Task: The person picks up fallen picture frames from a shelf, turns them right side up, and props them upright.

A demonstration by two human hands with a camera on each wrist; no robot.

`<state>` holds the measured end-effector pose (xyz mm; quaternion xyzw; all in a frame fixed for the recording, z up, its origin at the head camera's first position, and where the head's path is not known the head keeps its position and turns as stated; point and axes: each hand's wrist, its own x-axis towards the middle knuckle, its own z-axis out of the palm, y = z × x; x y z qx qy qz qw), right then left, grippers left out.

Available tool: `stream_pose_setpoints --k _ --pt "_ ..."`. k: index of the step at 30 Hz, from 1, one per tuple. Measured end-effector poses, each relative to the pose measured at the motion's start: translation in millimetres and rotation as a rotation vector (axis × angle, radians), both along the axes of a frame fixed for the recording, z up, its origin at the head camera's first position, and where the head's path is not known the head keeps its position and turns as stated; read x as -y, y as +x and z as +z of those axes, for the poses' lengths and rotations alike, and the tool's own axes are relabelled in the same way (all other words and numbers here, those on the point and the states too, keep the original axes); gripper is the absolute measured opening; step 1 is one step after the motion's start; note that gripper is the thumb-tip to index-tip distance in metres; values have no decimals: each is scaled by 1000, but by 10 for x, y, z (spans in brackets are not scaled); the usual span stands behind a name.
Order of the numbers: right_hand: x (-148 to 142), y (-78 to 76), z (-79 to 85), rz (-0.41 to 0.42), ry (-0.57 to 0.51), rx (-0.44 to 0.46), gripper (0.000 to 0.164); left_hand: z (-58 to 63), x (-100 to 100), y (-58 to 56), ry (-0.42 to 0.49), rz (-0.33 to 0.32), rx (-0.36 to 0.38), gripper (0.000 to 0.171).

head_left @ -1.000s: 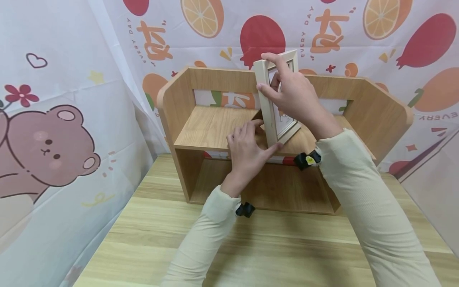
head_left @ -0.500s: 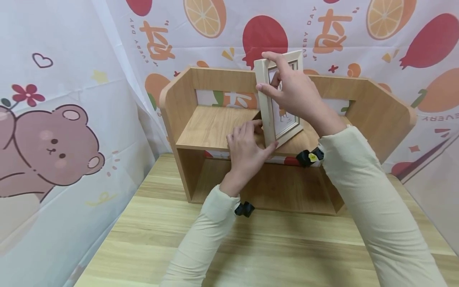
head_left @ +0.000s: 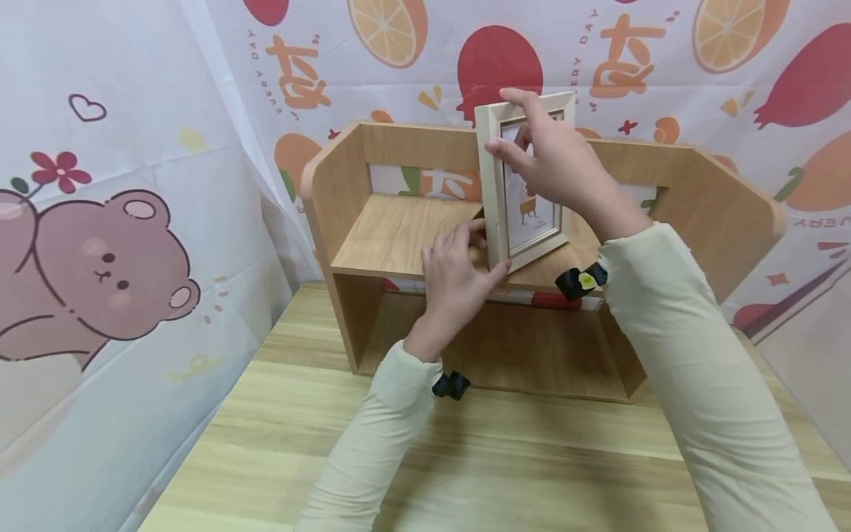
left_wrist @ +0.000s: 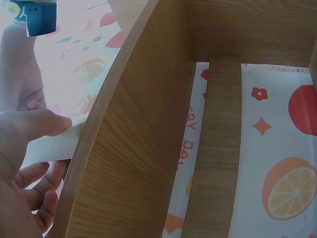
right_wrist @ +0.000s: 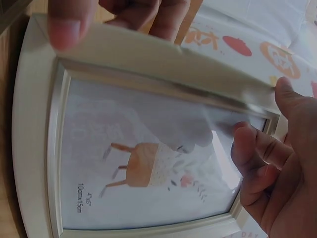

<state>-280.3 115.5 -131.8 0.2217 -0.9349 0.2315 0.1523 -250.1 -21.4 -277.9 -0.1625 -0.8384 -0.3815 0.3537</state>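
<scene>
A cream photo frame (head_left: pixel 493 192) with a drawing behind its glass (right_wrist: pixel 148 163) stands on the upper board of a wooden desktop shelf (head_left: pixel 392 236), turned at an angle. My left hand (head_left: pixel 455 277) holds its lower left corner, the thumb on the front edge and the fingers behind. Up at the top left corner, my right hand (head_left: pixel 565 162) grips the frame, index finger over the top edge and thumb against the side. In the left wrist view the left thumb (left_wrist: pixel 47 124) presses the cream edge of the frame; the shelf board hides part of it.
The shelf stands on a pale wood-grain table (head_left: pixel 266 443). Its lower compartment (head_left: pixel 532 347) lies under the hands, and a tall side panel (head_left: pixel 725 199) rises at the right. Printed cloth (head_left: pixel 425 44) hangs behind and at the left.
The frame has turned a little, so more of its front faces the camera. My right hand has shifted slightly right with it; the left hand keeps its hold on the lower corner.
</scene>
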Motion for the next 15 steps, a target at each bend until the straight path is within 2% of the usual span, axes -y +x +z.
stream_pose_setpoints --k 4,15 --pt "-37 -52 -1 -17 -38 39 69 13 3 -5 -10 -5 17 56" --pt "-119 -190 4 -86 -50 62 66 14 28 -5 -24 -15 64 56"
